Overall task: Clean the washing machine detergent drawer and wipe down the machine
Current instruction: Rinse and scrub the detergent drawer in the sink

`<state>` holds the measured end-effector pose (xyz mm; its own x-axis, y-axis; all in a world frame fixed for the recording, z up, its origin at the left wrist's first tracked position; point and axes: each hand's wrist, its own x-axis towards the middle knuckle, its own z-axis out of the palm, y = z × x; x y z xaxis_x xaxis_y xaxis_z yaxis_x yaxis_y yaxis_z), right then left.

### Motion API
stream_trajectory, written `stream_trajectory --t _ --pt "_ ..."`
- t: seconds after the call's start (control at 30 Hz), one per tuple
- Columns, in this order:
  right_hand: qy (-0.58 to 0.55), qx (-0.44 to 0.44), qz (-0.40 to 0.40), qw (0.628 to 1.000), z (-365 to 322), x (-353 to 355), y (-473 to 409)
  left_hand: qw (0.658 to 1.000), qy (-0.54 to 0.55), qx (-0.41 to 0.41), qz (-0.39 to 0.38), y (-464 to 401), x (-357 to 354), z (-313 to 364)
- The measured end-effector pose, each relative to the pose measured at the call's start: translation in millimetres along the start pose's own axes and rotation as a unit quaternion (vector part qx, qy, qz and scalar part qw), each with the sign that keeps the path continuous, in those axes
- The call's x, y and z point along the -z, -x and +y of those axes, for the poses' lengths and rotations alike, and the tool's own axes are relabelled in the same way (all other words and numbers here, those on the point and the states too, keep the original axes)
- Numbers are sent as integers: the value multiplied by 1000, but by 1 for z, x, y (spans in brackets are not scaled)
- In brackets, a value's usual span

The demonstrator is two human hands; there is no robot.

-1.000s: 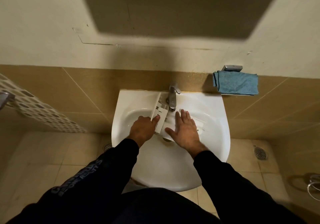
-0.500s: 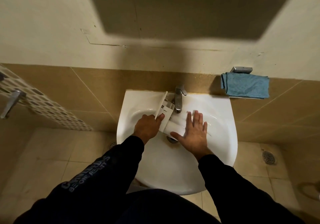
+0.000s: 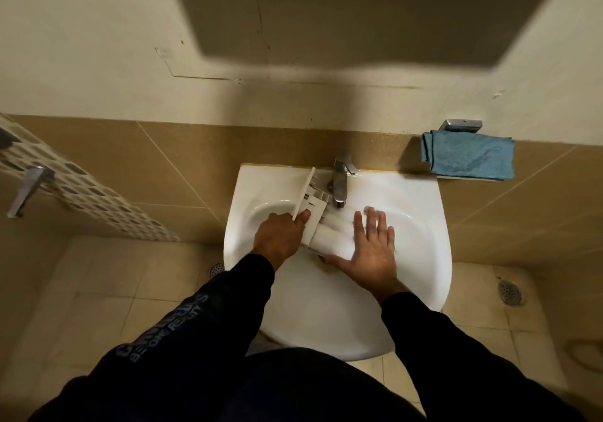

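Head view, looking down. White detergent drawer (image 3: 318, 225) lies in the sink (image 3: 421, 225), near the back edge, its front panel tilted up toward the left and its body under the tap (image 3: 340, 183). Left hand (image 3: 280, 237) curls its grip round the drawer's front end, thumb against the panel. Right hand (image 3: 370, 248) lies flat, fingers spread, pressing the drawer's rounded underside; fingertips blurred. Whether water is running, cannot tell.

Step in hand, by my reading: rinsing and rubbing the drawer by hand. To do it well: keep the left grip firm so the wet plastic does not slip, rub the palm along the whole underside, then turn the drawer so the compartments face the tap. Blue cloth (image 3: 468, 154) hangs on the wall holder beyond the sink's back right corner, likely of use for the wipe-down.
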<state>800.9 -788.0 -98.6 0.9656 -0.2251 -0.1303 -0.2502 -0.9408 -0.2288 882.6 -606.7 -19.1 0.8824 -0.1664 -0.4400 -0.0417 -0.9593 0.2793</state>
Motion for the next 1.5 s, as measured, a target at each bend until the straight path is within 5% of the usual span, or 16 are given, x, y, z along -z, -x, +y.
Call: stream_trajectory --t 0.2,0.37,0.5,0.73,0.93,1.17,1.37,1.5 --pt "-34 10 -13 999 -61 9 -25 998 57 33 21 -14 -3 0" --pt "-13 118 -2 993 -16 4 -15 999 8 24 34 -9 6 -11" --pt "45 51 -5 998 5 9 -11 998 42 31 34 -4 14 -13" --pt "48 -81 -38 995 -60 11 -22 1000 13 15 23 -15 18 -10" --pt "44 45 24 998 -28 2 4 998 67 9 18 -12 15 1" --pt "30 -25 -39 998 -56 15 -6 997 46 51 19 -20 25 23" --pt "18 84 -18 996 -28 18 -1 999 41 33 6 -32 35 20" --pt "24 65 -24 997 -2 20 2 999 32 24 16 -33 36 18"
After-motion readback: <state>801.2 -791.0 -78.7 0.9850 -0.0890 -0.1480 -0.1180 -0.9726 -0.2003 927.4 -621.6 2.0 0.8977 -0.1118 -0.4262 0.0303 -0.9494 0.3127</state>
